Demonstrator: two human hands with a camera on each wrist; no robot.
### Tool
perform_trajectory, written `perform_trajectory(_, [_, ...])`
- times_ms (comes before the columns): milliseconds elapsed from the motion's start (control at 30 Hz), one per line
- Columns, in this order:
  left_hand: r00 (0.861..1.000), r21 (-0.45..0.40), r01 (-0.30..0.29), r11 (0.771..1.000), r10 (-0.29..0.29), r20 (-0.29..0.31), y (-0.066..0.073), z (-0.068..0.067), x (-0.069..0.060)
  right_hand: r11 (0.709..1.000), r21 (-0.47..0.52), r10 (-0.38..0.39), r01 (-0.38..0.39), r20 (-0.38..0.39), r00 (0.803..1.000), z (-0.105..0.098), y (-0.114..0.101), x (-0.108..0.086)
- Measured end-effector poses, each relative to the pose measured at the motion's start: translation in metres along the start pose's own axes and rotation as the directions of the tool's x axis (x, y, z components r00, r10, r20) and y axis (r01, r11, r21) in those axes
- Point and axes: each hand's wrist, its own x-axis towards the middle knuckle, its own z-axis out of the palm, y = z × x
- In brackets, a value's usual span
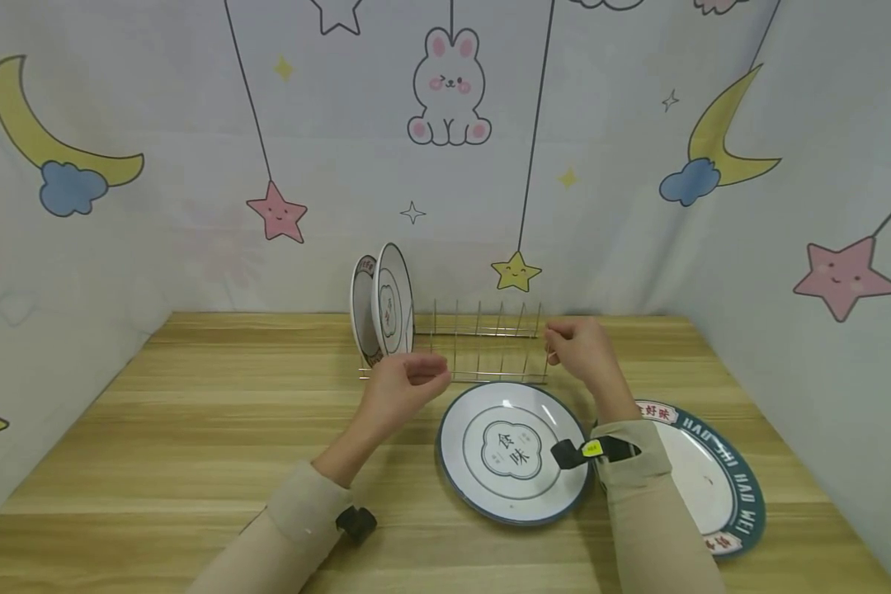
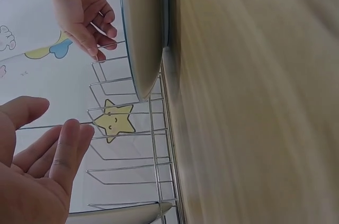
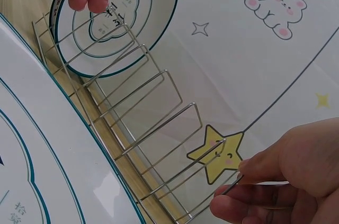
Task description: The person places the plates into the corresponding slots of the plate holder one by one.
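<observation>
A wire dish rack stands at the back of the table, with two round plates upright in its left end. The nearer upright plate partly covers the other plate. At the rack's right end my right hand pinches the end wire between thumb and fingers. My left hand hovers in front of the rack, near the upright plates, its thumb and fingers apart with nothing between them. A round white plate with a blue rim lies flat on the table just in front of the rack.
On the right lies a larger plate with a green lettered rim, partly hidden by my right forearm. A patterned curtain hangs behind the wooden table and along both sides.
</observation>
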Motion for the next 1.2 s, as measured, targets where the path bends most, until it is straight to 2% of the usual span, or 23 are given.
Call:
perform_trajectory(133, [0.999, -0.011, 0.000, 1.000, 0.001, 0.038, -0.002, 0.002, 0.000, 1.000, 0.007, 0.007, -0.007, 0.003, 1.000, 0.000, 0.000, 0.000])
perform_trajectory(367, [0.993, -0.008, 0.050, 0.999, -0.049, 0.108, -0.004, 0.006, -0.001, 1.000, 0.009, 0.005, -0.005, 0.003, 1.000, 0.000, 0.001, 0.000])
perform_trajectory(667, [0.987, -0.010, 0.058, 0.998, -0.056, 0.148, -0.010, 0.009, -0.001, 1.000, 0.001, -0.013, 0.013, 0.000, 1.000, 0.000, 0.001, 0.000])
perform_trajectory(867, [0.980, 0.025, 0.059, 0.998, -0.063, 0.189, -0.013, 0.009, -0.001, 1.000, 0.006, -0.009, 0.009, 0.002, 1.000, 0.000, 0.000, -0.001])
perform_trajectory(1033, [0.965, 0.030, 0.079, 0.996, -0.084, 0.248, -0.016, 0.010, -0.001, 1.000, 0.001, -0.012, 0.012, 0.000, 1.000, -0.001, 0.000, -0.001])
perform_trajectory(1200, [0.938, 0.023, 0.071, 0.997, -0.075, 0.339, -0.018, 0.010, -0.002, 1.000, 0.003, -0.013, 0.013, -0.003, 1.000, 0.000, 0.001, -0.001])
